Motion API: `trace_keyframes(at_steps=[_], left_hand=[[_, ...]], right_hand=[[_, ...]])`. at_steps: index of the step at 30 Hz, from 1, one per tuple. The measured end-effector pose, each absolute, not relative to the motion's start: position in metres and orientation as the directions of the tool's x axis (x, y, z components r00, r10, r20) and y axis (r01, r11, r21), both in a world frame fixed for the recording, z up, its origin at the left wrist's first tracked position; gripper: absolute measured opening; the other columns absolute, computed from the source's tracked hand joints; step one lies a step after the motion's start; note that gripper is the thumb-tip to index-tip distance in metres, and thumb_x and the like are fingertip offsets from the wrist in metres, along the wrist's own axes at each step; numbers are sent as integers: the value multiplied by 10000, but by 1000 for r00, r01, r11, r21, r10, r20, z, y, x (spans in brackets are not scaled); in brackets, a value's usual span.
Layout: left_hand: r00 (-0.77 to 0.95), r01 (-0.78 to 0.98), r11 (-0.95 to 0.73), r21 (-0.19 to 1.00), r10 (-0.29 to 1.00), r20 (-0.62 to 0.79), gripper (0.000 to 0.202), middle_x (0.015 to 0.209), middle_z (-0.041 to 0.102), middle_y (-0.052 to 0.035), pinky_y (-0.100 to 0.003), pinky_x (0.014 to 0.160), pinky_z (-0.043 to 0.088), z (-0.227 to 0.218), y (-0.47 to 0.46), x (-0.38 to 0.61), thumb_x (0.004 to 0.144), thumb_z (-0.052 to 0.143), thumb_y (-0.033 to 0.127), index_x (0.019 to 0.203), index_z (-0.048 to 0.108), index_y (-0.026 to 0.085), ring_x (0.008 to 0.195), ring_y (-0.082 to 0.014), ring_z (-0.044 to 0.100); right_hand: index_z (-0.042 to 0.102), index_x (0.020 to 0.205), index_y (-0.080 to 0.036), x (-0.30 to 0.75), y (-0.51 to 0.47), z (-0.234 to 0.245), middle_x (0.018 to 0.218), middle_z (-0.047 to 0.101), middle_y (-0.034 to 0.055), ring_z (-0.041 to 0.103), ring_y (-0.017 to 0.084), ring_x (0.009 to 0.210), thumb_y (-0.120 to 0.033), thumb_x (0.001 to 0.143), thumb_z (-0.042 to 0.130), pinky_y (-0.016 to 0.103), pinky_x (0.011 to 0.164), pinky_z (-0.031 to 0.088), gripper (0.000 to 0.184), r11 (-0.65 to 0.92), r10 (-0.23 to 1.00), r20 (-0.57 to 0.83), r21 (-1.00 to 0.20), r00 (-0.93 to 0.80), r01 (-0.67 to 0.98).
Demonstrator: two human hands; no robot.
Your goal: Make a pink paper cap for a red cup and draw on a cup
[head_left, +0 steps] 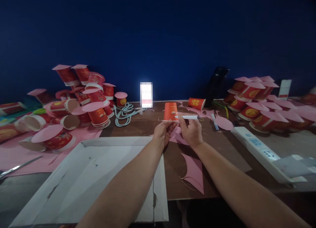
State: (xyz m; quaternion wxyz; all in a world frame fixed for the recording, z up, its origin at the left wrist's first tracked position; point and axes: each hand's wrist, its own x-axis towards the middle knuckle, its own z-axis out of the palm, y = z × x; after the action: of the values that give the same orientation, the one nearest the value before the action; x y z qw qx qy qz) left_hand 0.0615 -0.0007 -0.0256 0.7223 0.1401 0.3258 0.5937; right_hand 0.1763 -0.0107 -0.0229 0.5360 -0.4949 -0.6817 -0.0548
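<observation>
My left hand (pixel 163 132) pinches the lower rim of an orange-red paper cup (pixel 171 111), held upside down above the brown table (pixel 145 126). Beside it my right hand (pixel 191 131) is closed round a white pen (pixel 189 117) that lies level, its tip pointing left against the cup's side. Pink paper offcuts (pixel 194 170) lie on the table under and in front of both hands.
Piles of red cups capped with pink paper discs stand at the left (pixel 93 106) and right (pixel 254 104). One cup (pixel 196 103) lies on its side behind. A white cardboard tray (pixel 98 178), scissors (pixel 17 167), a coiled cable (pixel 124 113) and a power strip (pixel 256 145) are nearby.
</observation>
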Motion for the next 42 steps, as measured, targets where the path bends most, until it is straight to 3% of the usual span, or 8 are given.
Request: trace_keyframes(at_steps=[12, 29, 42], left_hand=[[89, -757, 268, 596, 946, -312, 85, 658, 674, -84, -216, 717, 537, -27, 0, 61, 748, 583, 37, 678, 614, 75, 608, -109, 651], [89, -759, 269, 593, 945, -315, 91, 637, 661, -77, -202, 660, 533, -25, 0, 60, 771, 557, 50, 701, 607, 81, 612, -113, 648], [95, -768, 273, 580, 943, -318, 74, 651, 658, -81, -205, 657, 529, -27, 1, 59, 772, 562, 53, 713, 600, 78, 614, -116, 646]], right_hand=[[638, 865, -173, 175, -12, -19, 619, 659, 26, 637, 177, 631, -313, 889, 487, 304, 697, 488, 207, 480, 634, 768, -479, 86, 735], [641, 943, -148, 177, -9, -23, 676, 666, 45, 623, 163, 589, -345, 890, 476, 298, 665, 488, 262, 491, 639, 764, -497, 91, 715], [639, 902, -166, 177, -10, -23, 632, 658, 29, 622, 166, 576, -374, 892, 469, 297, 652, 490, 269, 471, 663, 743, -512, 95, 718]])
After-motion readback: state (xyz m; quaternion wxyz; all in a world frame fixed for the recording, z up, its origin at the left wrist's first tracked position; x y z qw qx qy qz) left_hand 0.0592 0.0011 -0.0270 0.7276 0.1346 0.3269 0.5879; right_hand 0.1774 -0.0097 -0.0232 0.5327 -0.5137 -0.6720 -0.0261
